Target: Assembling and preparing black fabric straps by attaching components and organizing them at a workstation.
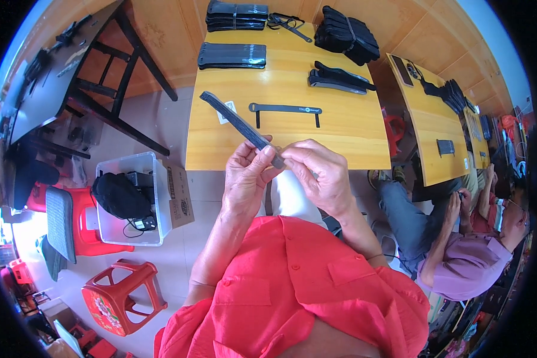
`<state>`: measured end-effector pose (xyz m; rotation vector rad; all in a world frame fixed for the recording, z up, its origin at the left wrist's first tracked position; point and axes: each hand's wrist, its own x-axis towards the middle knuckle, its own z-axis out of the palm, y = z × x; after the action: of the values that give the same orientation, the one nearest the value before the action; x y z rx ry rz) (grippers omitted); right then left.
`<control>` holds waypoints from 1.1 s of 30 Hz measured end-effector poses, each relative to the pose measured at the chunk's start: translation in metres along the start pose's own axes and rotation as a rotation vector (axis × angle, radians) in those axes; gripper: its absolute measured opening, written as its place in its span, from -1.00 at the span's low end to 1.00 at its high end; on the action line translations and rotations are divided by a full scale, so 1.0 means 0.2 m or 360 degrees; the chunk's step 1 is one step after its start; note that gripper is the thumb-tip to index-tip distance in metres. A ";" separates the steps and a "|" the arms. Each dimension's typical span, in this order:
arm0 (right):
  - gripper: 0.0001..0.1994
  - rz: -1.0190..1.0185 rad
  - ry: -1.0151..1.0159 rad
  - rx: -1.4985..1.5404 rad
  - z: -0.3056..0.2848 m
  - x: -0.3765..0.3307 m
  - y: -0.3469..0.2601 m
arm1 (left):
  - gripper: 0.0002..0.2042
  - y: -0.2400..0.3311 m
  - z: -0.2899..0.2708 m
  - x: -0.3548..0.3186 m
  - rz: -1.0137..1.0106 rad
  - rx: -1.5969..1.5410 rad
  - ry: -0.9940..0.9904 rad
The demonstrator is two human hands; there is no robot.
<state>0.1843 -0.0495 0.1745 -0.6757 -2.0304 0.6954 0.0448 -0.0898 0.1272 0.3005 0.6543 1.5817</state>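
My left hand [249,169] is closed round the lower part of a thin stack of black hook-and-loop straps [235,122], which slants up and away to the left over the table's near edge. At the near end of that stack my right hand [322,173] pinches with thumb and fingers. Whether something small is also between those fingertips is hidden. Beyond my hands a single black strap [285,108] with a looped end lies flat across two short black strips. A white label [227,112] shows partly behind the held stack.
On the wooden table [221,152] lie a flat strap stack [231,55], a banded stack [237,17], a thick banded bundle [347,36] and loose folded straps [340,79]. A clear bin [158,203] and red stool [125,295] stand left. People sit at right beside another table [432,137].
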 end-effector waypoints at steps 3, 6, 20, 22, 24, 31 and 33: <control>-0.84 0.0000 -0.0012 -0.0001 -0.01 0.00 0.00 | -0.77 0.00 0.00 0.00 -0.0005 0.0061 -0.0042; -0.85 0.0022 0.0000 -0.0010 0.00 -0.01 0.00 | -0.77 -0.02 -0.01 0.01 -0.0015 0.0037 -0.0047; -0.85 0.0010 -0.0037 -0.0183 0.02 -0.02 0.01 | -0.74 -0.03 0.00 0.01 -0.0007 0.0084 0.0091; -0.86 0.0003 -0.0038 -0.0220 0.03 -0.03 0.01 | -0.73 -0.02 0.00 0.01 -0.0004 0.0107 0.0080; -0.87 -0.0003 -0.0041 -0.0256 0.03 -0.03 0.02 | -0.72 -0.02 0.00 0.01 0.0001 0.0130 0.0069; -0.88 0.0044 0.0009 -0.0196 0.04 -0.03 0.02 | -0.71 -0.03 0.00 0.01 -0.0001 0.0116 0.0040; -0.87 0.0014 0.0026 -0.0221 0.05 -0.03 0.01 | -0.70 -0.02 -0.01 0.01 -0.0004 0.0078 0.0031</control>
<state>0.1799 -0.0542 0.1646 -0.7683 -2.0757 0.5555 0.0480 -0.0883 0.1230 0.3204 0.7091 1.5696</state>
